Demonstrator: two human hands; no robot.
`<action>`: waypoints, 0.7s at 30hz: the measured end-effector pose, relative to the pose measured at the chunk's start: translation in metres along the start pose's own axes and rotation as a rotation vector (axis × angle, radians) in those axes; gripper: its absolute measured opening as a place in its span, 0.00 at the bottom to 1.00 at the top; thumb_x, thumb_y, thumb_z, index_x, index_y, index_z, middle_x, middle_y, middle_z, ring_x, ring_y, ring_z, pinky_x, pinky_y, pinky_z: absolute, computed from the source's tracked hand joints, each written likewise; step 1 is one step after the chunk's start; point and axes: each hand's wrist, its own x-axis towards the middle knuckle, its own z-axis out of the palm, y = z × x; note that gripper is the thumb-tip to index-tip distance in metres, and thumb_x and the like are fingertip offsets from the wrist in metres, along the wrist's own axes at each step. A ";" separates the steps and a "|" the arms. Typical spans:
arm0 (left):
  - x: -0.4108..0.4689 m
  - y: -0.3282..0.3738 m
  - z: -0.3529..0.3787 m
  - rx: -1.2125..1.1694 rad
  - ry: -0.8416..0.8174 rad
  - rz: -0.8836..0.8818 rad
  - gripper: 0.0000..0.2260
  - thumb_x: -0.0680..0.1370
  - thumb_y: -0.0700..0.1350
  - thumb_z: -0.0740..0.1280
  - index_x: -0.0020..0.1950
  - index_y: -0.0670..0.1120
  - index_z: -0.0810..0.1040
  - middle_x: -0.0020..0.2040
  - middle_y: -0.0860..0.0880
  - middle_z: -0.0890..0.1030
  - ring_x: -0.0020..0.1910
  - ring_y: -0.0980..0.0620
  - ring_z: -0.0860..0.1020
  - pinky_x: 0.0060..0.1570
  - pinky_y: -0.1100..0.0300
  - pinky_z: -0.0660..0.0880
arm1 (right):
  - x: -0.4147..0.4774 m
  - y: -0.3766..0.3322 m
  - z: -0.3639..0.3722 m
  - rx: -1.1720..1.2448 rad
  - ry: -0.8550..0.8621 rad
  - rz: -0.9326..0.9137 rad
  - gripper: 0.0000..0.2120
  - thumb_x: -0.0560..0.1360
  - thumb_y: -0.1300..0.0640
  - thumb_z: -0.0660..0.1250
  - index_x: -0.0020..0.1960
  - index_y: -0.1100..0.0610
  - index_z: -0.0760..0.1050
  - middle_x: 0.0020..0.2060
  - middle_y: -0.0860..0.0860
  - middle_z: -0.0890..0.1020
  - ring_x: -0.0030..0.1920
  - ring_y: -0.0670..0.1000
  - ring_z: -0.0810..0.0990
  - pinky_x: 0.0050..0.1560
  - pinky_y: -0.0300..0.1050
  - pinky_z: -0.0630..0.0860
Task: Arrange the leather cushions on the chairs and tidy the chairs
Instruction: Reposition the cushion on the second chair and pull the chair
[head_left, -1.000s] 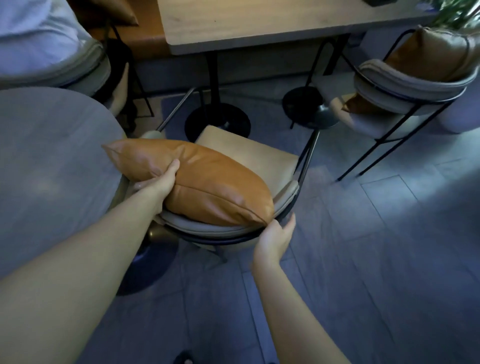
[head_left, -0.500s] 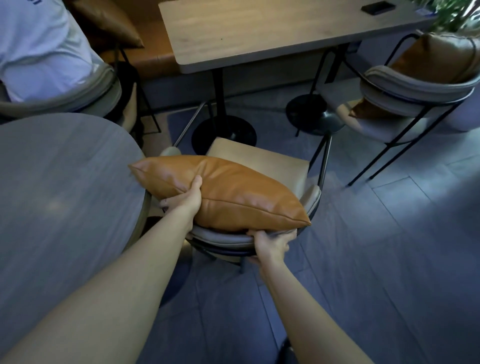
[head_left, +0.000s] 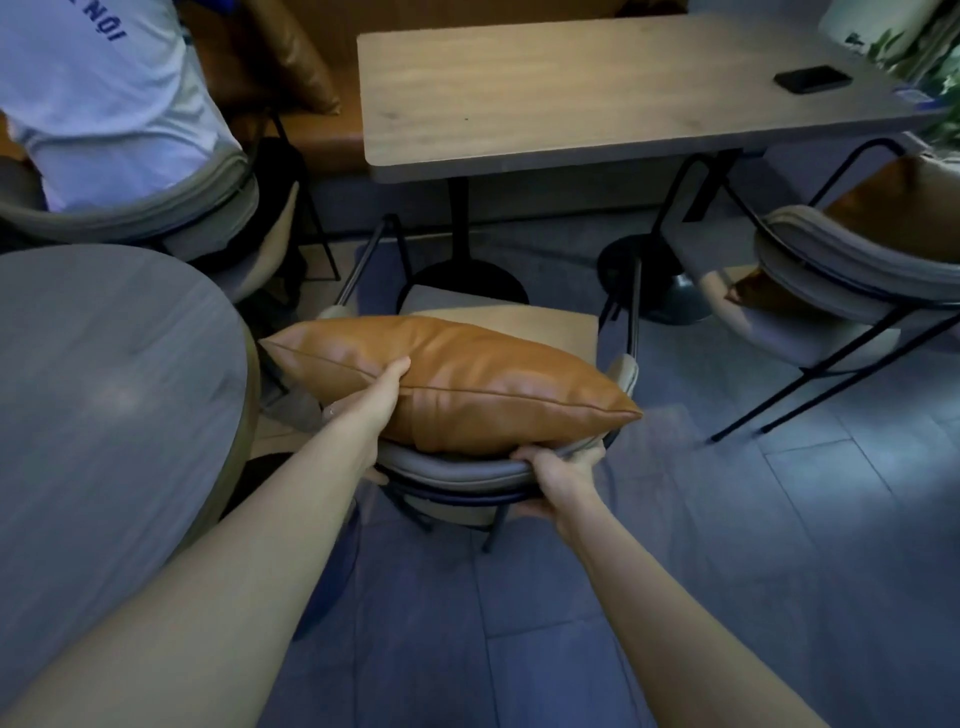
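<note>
The tan cushion (head_left: 457, 384) lies tilted across the backrest of the near chair (head_left: 457, 470), above its beige seat. The left hand (head_left: 382, 397) grips the cushion's near edge, thumb on top. The right hand (head_left: 558, 467) is closed over the backrest rim, just under the cushion's right corner. A round table (head_left: 104, 374) crowds the chair's left side; a rectangular table (head_left: 597, 88) stands beyond, a phone (head_left: 813, 79) on it. To the right, a second chair (head_left: 852, 275) holds another cushion (head_left: 898, 208). At upper left a person in a white shirt (head_left: 104, 98) sits in a third chair. The floor (head_left: 779, 545) is grey tile.
</note>
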 end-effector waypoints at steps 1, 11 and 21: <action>0.002 0.005 0.000 -0.009 -0.021 0.017 0.58 0.62 0.72 0.74 0.83 0.45 0.57 0.78 0.42 0.68 0.72 0.36 0.71 0.65 0.32 0.73 | 0.008 -0.008 -0.002 -0.019 -0.010 -0.001 0.54 0.68 0.58 0.79 0.81 0.45 0.46 0.74 0.60 0.68 0.64 0.69 0.78 0.38 0.63 0.86; 0.022 0.040 0.027 -0.295 0.030 0.192 0.52 0.66 0.62 0.79 0.81 0.45 0.58 0.76 0.45 0.71 0.71 0.43 0.72 0.66 0.45 0.70 | 0.071 -0.076 -0.017 -0.182 -0.081 -0.020 0.51 0.66 0.53 0.78 0.78 0.43 0.48 0.67 0.62 0.76 0.46 0.65 0.87 0.31 0.53 0.85; 0.032 0.064 0.057 -0.259 -0.108 0.188 0.52 0.67 0.64 0.79 0.82 0.45 0.59 0.79 0.44 0.67 0.75 0.39 0.68 0.72 0.35 0.67 | 0.127 -0.133 -0.036 -0.309 -0.121 -0.111 0.45 0.65 0.49 0.78 0.77 0.55 0.64 0.57 0.60 0.81 0.41 0.59 0.88 0.30 0.47 0.83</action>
